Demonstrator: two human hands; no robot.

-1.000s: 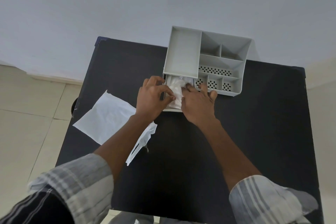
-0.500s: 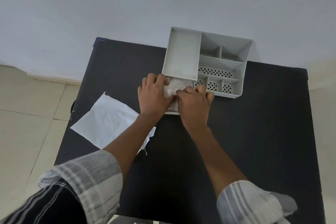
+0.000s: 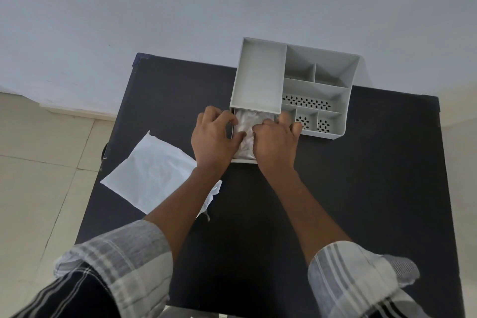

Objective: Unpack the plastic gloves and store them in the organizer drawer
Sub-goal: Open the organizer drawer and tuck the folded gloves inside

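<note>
Both hands are stretched forward from rolled-up striped sleeves and are laid over the pulled-out drawer (image 3: 244, 160) of the grey desk organizer (image 3: 260, 77). The left hand (image 3: 213, 138) is placed palm down at the drawer's left edge, its fingers bent over the rim and its thumb pressed against the crumpled plastic gloves (image 3: 248, 126). The right hand (image 3: 275, 141) is placed palm down on the drawer's right side, its fingers curled down onto the gloves, the little finger spread toward the perforated front compartments. Whether the gloves are pinched or merely pressed down cannot be told, as the fingertips are hidden.

The black table (image 3: 361, 188) is set against a pale wall, and the organizer is stood at its far edge. The organizer is divided into a large tray on the left and smaller compartments on the right. The gloves are seen as a whitish, translucent wad inside the drawer, between the two hands. A white plastic packet (image 3: 149, 170) is lain flat on the table's left side, partly covered by the left forearm.
</note>
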